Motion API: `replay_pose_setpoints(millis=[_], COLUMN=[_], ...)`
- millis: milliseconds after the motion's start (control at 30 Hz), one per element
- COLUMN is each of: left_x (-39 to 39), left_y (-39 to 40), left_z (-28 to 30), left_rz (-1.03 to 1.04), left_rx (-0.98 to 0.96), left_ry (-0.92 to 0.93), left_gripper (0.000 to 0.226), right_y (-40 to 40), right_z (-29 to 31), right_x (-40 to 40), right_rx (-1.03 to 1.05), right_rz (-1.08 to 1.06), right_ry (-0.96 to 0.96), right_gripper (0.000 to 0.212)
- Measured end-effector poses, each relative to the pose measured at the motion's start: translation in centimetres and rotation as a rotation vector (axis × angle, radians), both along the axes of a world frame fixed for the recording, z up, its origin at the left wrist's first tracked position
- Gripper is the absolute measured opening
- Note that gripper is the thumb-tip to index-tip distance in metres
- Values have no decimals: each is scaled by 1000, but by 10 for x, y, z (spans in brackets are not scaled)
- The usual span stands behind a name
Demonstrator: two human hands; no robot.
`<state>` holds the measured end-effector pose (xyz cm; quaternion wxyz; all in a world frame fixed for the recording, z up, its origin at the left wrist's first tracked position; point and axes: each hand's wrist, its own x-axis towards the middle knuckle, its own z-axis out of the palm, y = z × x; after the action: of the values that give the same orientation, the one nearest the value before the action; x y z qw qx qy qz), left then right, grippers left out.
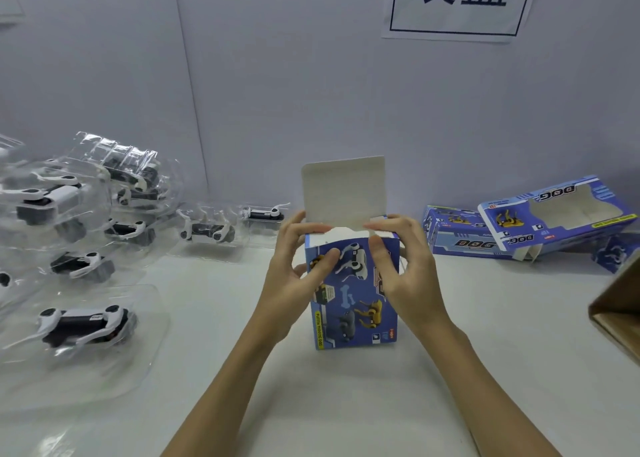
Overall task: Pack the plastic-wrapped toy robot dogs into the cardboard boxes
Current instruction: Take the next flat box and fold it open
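Observation:
A blue printed cardboard box [353, 304] stands upright on the white table, its top flap [344, 188] raised and open. My left hand [296, 269] grips the box's upper left edge, thumb on the front face. On the upper right edge sits my right hand [403, 266], fingers at the side flap. What lies inside the box is hidden. Several black-and-white toy robot dogs in clear plastic shells lie at the left, the nearest one [85, 323] by the front edge.
Two flattened blue boxes [460, 233] [557, 214] lie at the right rear, and another blue box [614, 252] peeks behind them. A brown carton corner [620, 313] juts in at the right edge. A paper sign [460, 3] hangs on the wall.

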<state>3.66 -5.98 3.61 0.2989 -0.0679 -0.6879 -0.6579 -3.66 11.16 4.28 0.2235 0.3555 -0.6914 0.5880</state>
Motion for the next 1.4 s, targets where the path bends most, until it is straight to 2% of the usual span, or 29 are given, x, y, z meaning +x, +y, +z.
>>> replay_pose_setpoints(millis=[67,167,233,300,367,467,667,767,800,900,967,1033,1133,1200,1300,1400], left_x=[-1,-2,-3,-4,-4,-5,-5,-5,-5,-5,-4,-3,-2,-1,-1,-3], left_y=[4,6,3,2,3,5,1,2,2,4,5,4,-1,-5,-4,-5], left_z=[2,6,7,7,6,2,-2,1,1,0,-4,-5,-6,-5,-6,-4], left_rz=[-77,-100,-103,-99,-81,-46,-5,-84,-85,-34,-8,-15,17,49,17,153], left_rx=[76,68,24,-2,-14,-72,-151,-14,20,27,53,102,-20,-101,-71,-170], left_ry=[14,60,35,-2,11,63,100,72,70,106,103,117,141,125,160,256], left_gripper=[52,77,89,87,74,47,49,45,45,60,62,50,36,32,29,48], right_y=[5,8,7,8,11,16,17,12,9,1,-3,-5,-5,-2,-1,-4], right_z=[1,4,7,6,4,-2,-1,1,0,0,1,-1,-3,-2,-3,-6], right_x=[0,-1,-3,-9,-14,-16,-8,-2,0,6,10,12,12,10,7,5], right_rx=[-32,-188,-277,-310,-290,-221,-221,-92,-76,-155,-207,-198,-85,7,-20,-128], right_rz=[35,114,211,301,348,357,366,254,228,216,201,180,165,179,221,258], right_ry=[-118,-242,-283,-374,-426,-373,-391,-286,-258,-258,-275,-255,-137,-53,-98,-144], right_gripper=[34,30,45,56,44,34,57,32,29,51,67,57,31,33,30,46])
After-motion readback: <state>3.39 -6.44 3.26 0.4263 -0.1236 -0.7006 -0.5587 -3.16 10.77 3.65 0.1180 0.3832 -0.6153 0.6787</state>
